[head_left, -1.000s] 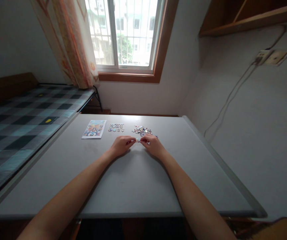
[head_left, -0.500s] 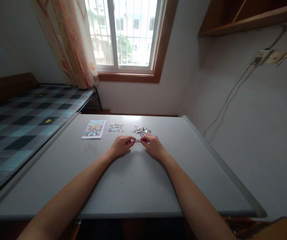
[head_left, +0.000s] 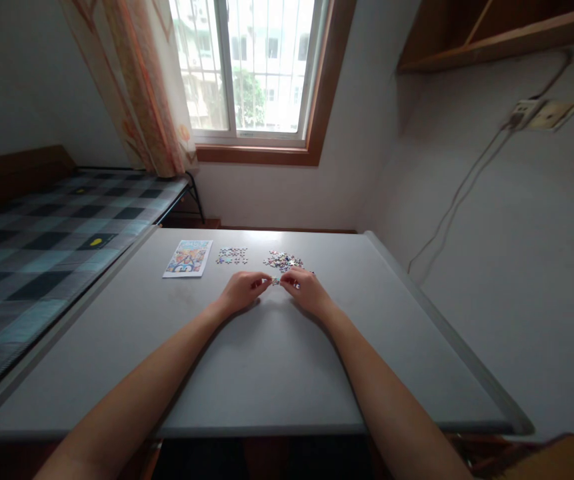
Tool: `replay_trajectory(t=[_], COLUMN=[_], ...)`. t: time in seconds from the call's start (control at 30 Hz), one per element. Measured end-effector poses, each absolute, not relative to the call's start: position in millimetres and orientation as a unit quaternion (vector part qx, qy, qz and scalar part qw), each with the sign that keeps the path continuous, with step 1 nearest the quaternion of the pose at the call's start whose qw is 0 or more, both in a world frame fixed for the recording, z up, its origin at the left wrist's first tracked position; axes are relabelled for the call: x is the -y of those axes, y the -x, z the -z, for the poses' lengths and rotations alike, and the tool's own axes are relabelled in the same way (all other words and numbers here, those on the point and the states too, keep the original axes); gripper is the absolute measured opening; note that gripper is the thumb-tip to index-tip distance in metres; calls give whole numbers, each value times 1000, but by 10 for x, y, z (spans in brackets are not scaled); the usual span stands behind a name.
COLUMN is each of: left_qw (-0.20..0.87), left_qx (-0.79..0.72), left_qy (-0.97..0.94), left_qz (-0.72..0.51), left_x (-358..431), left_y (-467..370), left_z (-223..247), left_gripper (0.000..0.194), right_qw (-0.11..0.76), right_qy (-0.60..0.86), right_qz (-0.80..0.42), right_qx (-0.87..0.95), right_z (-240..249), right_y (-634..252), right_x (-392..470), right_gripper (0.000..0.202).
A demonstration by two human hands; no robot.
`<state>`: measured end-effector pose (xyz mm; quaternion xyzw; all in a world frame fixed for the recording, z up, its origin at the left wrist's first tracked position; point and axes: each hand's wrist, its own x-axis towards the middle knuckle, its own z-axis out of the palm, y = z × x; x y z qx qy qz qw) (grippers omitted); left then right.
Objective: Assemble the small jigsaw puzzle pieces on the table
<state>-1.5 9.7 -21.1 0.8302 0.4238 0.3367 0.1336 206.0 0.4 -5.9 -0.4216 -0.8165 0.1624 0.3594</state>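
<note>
Between the fingertips of both hands is a small puzzle piece (head_left: 275,281), held just above the table or on it; I cannot tell which. My left hand (head_left: 243,289) pinches it from the left, and my right hand (head_left: 305,288) pinches it from the right. Whether it is one piece or two joined is too small to tell. Right behind my right hand lies a loose pile of puzzle pieces (head_left: 281,259), partly hidden by the fingers. Farther left, several puzzle pieces (head_left: 232,255) are spread in rough rows.
A printed picture sheet (head_left: 188,259) lies left of the rows on the grey-white table (head_left: 267,373). Along the left side stands a bed (head_left: 67,227) with a checked cover. A window (head_left: 261,73) is at the back, and a cable (head_left: 454,207) hangs on the right wall.
</note>
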Motion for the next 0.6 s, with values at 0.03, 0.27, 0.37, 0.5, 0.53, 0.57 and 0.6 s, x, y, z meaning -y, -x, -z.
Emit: replay_trajectory(t=[0.03, 0.27, 0.37, 0.5, 0.53, 0.57, 0.6], left_qw=[133, 146, 152, 140, 132, 119, 106], left_qx=[-423, -400, -388, -399, -409, -424, -442], left_qy=[-831, -835, -838, -832, -828, -824, -820], left_qz=[-337, -348, -352, -359, -360, -357, -348], left_x=[-96, -91, -102, -175, -207, -242, -280], left_y=[15, 20, 18, 105, 157, 222, 298], left_z=[210, 195, 200, 146, 114, 76, 34], left_gripper=[22, 22, 23, 24, 25, 25, 24], right_qw=[360, 355, 356, 357, 357, 357, 357], right_qy=[421, 422, 419, 423, 424, 426, 426], right_qz=[-162, -164, -165, -167, -167, -167, -168], right_qx=[817, 818, 819, 816, 815, 814, 814], right_z=[59, 53, 54, 45, 42, 39, 37], right_y=[-2060, -2062, -2062, -2059, -2058, -2056, -2055], right_x=[-3, 4, 4, 8, 9, 10, 11], right_gripper=[11, 11, 10, 11, 11, 12, 12])
